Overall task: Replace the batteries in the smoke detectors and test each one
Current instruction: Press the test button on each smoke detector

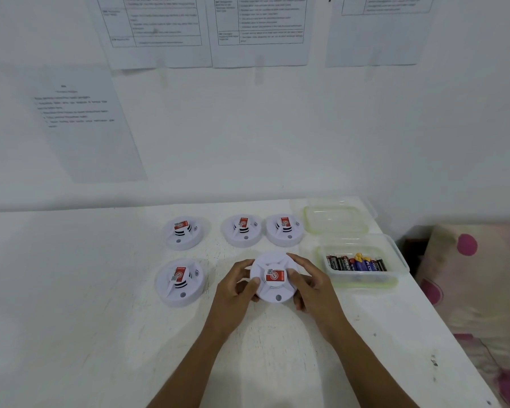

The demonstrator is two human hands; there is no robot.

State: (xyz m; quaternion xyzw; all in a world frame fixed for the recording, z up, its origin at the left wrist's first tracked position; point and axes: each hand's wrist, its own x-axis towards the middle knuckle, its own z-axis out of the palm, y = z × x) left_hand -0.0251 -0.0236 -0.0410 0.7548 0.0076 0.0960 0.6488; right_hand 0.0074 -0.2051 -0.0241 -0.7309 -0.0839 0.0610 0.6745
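Between left hand, right hand, detector, maybe lifted

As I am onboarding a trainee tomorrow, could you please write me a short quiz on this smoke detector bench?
1. How many smoke detectors are on the table, counting the one being handled?
2. True or false: the clear container of batteries has its lid on.
3. Which hand grips the held smoke detector? A. left hand only. B. right hand only. C. both hands.

Key: 1. Five. 2. False: the lid lies on the table behind the container. 3. C.
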